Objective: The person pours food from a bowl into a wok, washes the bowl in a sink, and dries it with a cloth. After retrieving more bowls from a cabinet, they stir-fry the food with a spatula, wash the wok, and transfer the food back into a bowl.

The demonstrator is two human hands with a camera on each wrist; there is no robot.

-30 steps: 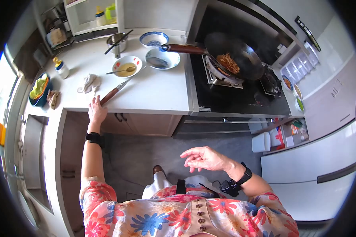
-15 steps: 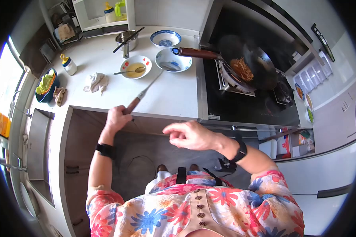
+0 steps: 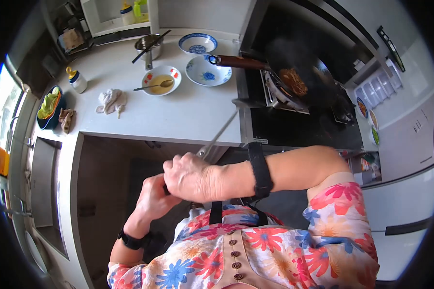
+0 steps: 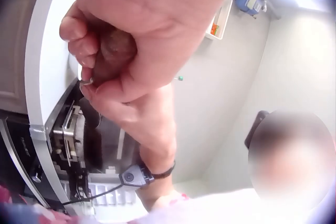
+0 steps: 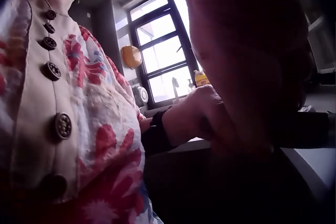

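Both hands grip the wooden handle of a long metal spatula (image 3: pixel 221 132), held in front of the body past the counter's front edge. My right hand (image 3: pixel 190 178) is wrapped round the handle, nearer the shaft. Behind it, my left hand (image 3: pixel 154 197) holds the handle's end, partly hidden by the right hand. In the left wrist view the brown end of the handle (image 4: pixel 115 50) shows inside the left hand's curled fingers. The spatula's head reaches over the seam between counter and stove. At the back, a wok (image 3: pixel 318 84) with shredded food (image 3: pixel 293 82) sits on the burner.
On the counter (image 3: pixel 178 118) stand a blue-flowered bowl (image 3: pixel 197 74), another blue-rimmed bowl (image 3: pixel 197 38), and a red-patterned bowl (image 3: pixel 154 90) with yellow liquid and a spoon. A small pot (image 3: pixel 154 52) carries chopsticks. A crumpled cloth (image 3: pixel 112 102) lies left, near a bottle (image 3: pixel 77 82).
My left hand has taken the spatula by its handle and lifted its head out of the flowered bowl, toward the stove. My right hand has moved left and grasped the handle too.
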